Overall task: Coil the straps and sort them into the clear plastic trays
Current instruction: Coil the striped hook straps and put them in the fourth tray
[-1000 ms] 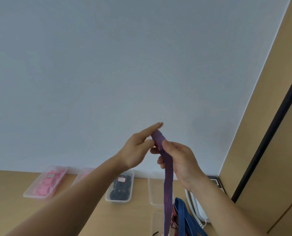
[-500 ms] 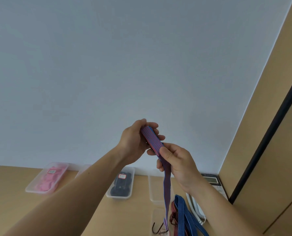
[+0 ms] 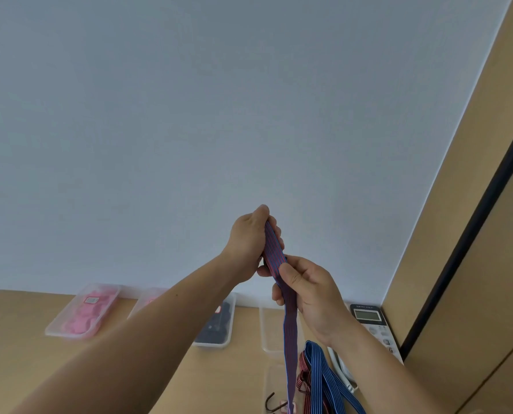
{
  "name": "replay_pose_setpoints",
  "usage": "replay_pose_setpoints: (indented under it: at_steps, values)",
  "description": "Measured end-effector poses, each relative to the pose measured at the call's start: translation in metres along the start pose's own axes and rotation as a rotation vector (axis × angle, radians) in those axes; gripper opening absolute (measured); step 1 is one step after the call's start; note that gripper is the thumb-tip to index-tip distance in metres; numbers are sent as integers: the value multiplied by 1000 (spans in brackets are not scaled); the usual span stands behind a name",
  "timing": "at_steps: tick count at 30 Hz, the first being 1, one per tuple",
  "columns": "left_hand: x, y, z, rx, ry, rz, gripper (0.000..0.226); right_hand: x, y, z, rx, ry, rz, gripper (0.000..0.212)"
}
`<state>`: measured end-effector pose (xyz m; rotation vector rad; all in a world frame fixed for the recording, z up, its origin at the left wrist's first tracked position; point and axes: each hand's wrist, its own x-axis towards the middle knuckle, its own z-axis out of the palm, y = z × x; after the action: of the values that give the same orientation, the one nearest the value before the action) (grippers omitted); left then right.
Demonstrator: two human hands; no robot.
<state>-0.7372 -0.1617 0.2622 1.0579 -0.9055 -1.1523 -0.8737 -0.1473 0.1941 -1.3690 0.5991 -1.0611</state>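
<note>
Left grip curled round strap top; right grip pinches it below. Hold tail taut, lay wraps flat, avoid twist.

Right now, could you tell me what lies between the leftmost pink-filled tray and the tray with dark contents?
The head view shows a third clear tray there, with pink contents, mostly hidden behind the left forearm.
</note>
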Motion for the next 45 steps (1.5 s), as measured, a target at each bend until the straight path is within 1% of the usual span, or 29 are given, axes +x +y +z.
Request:
replay_pose_setpoints:
  at_steps: [2,4,6,8,10,13,17,21,23,25,27,30,33,37,40,44,45]
  values:
    - [0,-1,-2,-35,-36,-22,36,0,-1,-1,-6,19,-11,23]
    - [-1,-4,-6,-44,-120,-64,34,1,-3,-5,-5,59,-25,20]
    - [-3,-11,-12,30,-215,-81,35,2,-4,-8,3,98,-29,19]
    - [-6,-19,-17,129,-306,-49,34,3,-5,-9,-10,111,-26,18]
    - [-10,-20,-22,141,-352,-8,30,3,-6,-8,-35,124,-16,16]
    - [-10,-10,-29,181,-384,12,26,3,-6,-9,-108,168,18,17]
    - [-7,0,-37,352,-396,34,15,4,-6,-5,-224,228,96,33]
    - [-11,4,-40,384,-386,79,20,5,-5,-1,-292,282,131,41]
    - [-13,4,-41,397,-407,86,28,4,-8,-2,-283,309,126,43]
    - [-15,2,-40,414,-413,99,34,3,-10,-2,-290,320,129,41]
    - [-16,-1,-38,457,-380,138,34,2,-11,-2,-303,316,144,38]
    - [-15,-7,-33,633,-313,259,24,1,-12,-1,-322,333,197,37]
    - [-16,-14,-32,838,-301,411,19,-2,-16,0,-289,326,260,40]
    - [-16,-24,-39,1081,-327,607,31,-4,-25,-1,-153,296,277,48]
    - [-16,-31,-39,1285,-266,787,46,-4,-29,1,-38,283,267,57]
    - [-15,-35,-32,1413,-247,1113,54,-5,-29,3,-48,318,242,51]
    - [-12,-36,-33,1411,-241,1160,56,-6,-29,3,-33,321,235,49]
